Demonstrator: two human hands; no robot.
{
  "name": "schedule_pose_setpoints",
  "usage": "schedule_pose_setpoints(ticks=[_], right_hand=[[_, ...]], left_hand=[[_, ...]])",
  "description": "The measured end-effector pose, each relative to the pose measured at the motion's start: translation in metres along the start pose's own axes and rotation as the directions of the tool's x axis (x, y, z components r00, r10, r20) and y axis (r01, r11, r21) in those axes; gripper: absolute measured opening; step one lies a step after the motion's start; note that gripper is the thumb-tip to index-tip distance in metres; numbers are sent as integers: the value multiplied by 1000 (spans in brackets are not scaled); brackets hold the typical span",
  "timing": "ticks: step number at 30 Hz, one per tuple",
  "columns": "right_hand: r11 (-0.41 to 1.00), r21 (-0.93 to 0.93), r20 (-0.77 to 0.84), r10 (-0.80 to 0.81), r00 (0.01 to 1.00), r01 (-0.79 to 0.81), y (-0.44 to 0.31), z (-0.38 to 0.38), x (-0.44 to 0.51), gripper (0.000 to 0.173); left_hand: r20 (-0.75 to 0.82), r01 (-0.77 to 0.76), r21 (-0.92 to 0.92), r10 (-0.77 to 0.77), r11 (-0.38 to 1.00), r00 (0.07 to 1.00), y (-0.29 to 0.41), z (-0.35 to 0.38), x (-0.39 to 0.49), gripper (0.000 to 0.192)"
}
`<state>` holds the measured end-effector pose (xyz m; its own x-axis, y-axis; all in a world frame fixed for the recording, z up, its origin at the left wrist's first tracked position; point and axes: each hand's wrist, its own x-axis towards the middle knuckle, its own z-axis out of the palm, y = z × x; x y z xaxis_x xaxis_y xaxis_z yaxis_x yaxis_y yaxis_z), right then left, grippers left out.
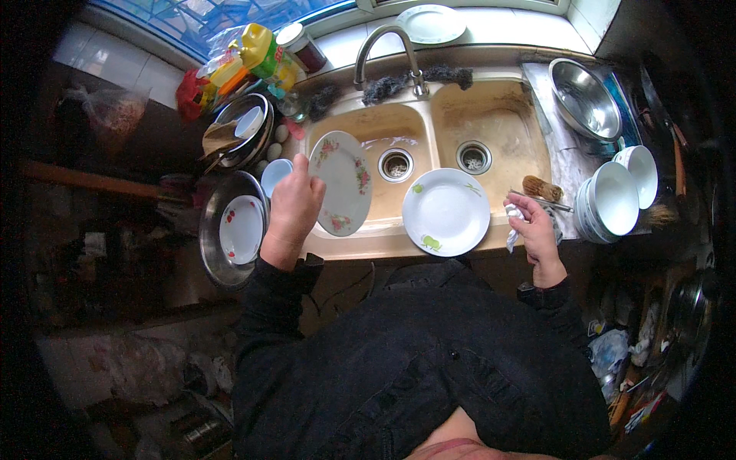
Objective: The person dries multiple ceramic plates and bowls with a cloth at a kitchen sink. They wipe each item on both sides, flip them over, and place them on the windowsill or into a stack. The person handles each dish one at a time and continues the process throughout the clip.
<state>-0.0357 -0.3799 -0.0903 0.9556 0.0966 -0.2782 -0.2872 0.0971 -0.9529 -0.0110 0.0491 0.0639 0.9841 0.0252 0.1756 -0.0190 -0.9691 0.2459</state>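
A white oval plate with red flowers (343, 184) is tilted over the left basin, its left edge gripped by my left hand (296, 201). My right hand (533, 225) pinches a crumpled white cloth or tissue (513, 225) to the right of the sink's front edge. Between my hands, a round white plate with green pictures (446, 213) rests across the front of the double-basin sink (520, 123). Just beyond my right fingers lie a brown bristle brush (541, 188) and a thin metal utensil (551, 202).
A metal faucet (417, 63) arches behind the basins. Stacked white bowls (613, 198) and a steel bowl (585, 99) stand right. On the left, a steel basin (210, 253) holds dishes beside a blue bowl (276, 177). Bottles and a jar (300, 47) crowd the back left; another plate (431, 24) lies on the sill.
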Motion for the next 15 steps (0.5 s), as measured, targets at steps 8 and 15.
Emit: schedule_pose_setpoints(ticks=[8,15], right_hand=[[1000,11,-77,-9,997,10,-8,11,16,41],[994,90,-28,-62,998,64,-18,23,20,37]], left_hand=[[103,187,-467,-157,864,982,4,11,-8,20],[199,258,-670,-167,696,966,-1,28,-16,18]])
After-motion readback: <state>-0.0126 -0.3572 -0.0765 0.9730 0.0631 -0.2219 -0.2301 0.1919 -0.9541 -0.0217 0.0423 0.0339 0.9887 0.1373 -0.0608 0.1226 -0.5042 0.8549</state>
